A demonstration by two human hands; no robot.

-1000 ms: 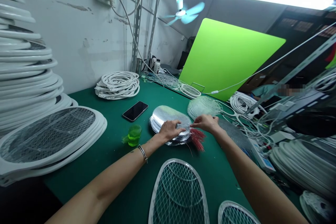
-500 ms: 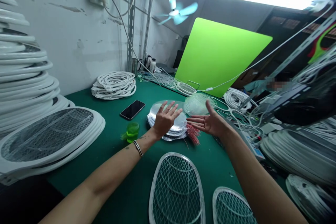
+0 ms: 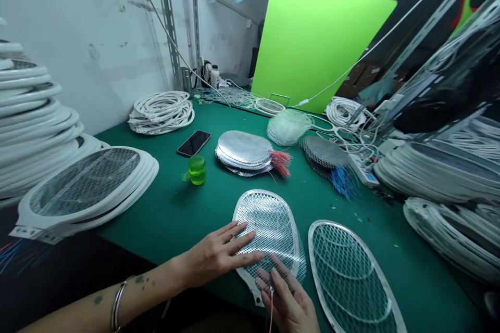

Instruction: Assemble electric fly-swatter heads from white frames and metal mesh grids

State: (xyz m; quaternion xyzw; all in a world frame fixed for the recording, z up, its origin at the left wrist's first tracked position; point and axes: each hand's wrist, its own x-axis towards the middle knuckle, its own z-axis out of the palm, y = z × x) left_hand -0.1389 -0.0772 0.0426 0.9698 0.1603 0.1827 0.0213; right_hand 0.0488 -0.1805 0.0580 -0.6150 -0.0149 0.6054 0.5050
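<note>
A silver metal mesh sheet (image 3: 265, 226) lies over the white oval racket frame (image 3: 250, 280) in front of me and sticks out past its right edge. My left hand (image 3: 221, 254) is open, fingers spread over the sheet's near left part. At the sheet's near end, my right hand (image 3: 291, 299) is closed on it, thumb above and fingers beneath the mesh. A thin red wire (image 3: 271, 309) hangs down beside that thumb. To the right lies a second white frame with netting (image 3: 353, 276). Behind is a stack of silver mesh sheets (image 3: 244, 151) with red wires.
A green jar (image 3: 197, 170) and a phone (image 3: 194, 143) are left of the stack. Dark mesh sheets (image 3: 326, 152) with blue wires lie at the right. Piled white racket frames (image 3: 150, 169) flank me at the left, more frames (image 3: 433, 171) at the right. A green board (image 3: 320, 44) stands behind.
Both hands have come back toward me from the stack. A silver mesh sheet now lies on the near frame, held by my right hand. The view has tilted down.
</note>
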